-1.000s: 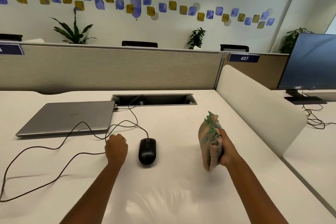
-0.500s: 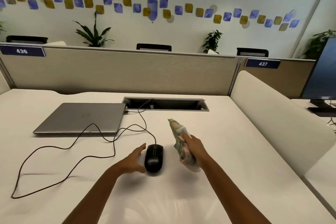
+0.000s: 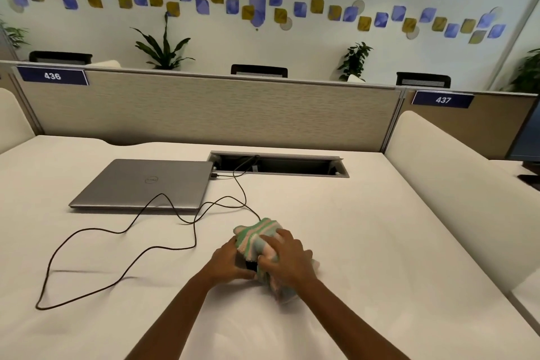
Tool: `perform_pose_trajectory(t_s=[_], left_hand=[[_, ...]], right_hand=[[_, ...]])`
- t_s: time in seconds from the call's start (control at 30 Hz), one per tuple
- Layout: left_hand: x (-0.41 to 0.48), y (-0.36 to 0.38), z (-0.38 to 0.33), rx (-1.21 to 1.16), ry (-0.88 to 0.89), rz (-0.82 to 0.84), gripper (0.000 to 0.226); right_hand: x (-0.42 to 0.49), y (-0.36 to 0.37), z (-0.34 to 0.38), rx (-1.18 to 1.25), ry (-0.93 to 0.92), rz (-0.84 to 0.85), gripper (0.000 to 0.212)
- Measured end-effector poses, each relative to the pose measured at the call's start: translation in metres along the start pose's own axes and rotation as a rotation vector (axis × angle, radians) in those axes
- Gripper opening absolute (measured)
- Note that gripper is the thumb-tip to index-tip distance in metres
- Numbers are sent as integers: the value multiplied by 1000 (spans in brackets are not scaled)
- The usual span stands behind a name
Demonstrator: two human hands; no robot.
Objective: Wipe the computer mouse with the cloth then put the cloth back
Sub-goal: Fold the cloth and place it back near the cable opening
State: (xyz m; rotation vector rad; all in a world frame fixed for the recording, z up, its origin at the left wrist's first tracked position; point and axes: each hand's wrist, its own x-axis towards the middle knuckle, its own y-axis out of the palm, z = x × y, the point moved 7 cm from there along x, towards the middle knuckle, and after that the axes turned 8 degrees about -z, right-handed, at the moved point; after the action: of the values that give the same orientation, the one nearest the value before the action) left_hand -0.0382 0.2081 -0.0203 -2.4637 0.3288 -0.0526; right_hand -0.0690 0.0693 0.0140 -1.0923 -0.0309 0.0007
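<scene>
Desk [image 3: 365,243]: white and broad, filling the lower frame from nine to three o'clock, walled at twelve by a beige partition [image 3: 204,114].

Laptop [image 3: 146,183]: closed, grey, flat on the desk at ten o'clock from the hands, well apart from them.

Cable [image 3: 117,232]: black, looping wide across the desk toward eight o'clock, then running back in to disappear under the cloth at its twelve o'clock edge.

Cloth [image 3: 257,235]: green, pink and white stripes, bunched and draped over the mouse, spilling onto the desk at five o'clock.

Right hand [image 3: 287,257]: on top of the cloth, fingers dug into its folds and gripping it, pressing down.

Left hand [image 3: 229,262]: at the mouse's nine o'clock side, cupped close round it, thumb along the near end, apparently bracing it.

Mouse [image 3: 250,265]: black, almost wholly hidden, only a dark sliver showing between the two hands at the desk's centre front.

Key relation: mouse directly under the cloth and the right palm, not beside them; long axis judged to run six to twelve o'clock, in line with the cable's exit, so strokes likely along that line.

Stage: wiping under way, by the look of it; return spot for the cloth not identifiable here.
</scene>
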Motion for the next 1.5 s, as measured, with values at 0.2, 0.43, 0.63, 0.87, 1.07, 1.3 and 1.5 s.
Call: perform_pose_trajectory(t_s=[0.2,0.43,0.63,0.87,1.07,1.3,1.5], left_hand=[[-3,-4,1,-53,29,-42,94],[-2,-1,-9,207,176,15,80],[-4,-1,-11,232,128,91,110],[-4,-1,-8,100,66,130,110],[-2,1,-1,-33,45,116,89],[-1,-3,-7,47,113,129,77],[0,-2,-7,154,82,164,78]], right_hand=[[-26,6,1,-185,-255,-18,54],[-41,1,-1,-249,-384,37,46],[-54,-13,-22,-247,-369,234,43],[-40,-63,-39,154,-79,204,42],[-16,-56,-11,96,-54,21,48],[-38,0,10,-259,-220,-18,41],[-57,-1,9,-331,-369,64,38]])
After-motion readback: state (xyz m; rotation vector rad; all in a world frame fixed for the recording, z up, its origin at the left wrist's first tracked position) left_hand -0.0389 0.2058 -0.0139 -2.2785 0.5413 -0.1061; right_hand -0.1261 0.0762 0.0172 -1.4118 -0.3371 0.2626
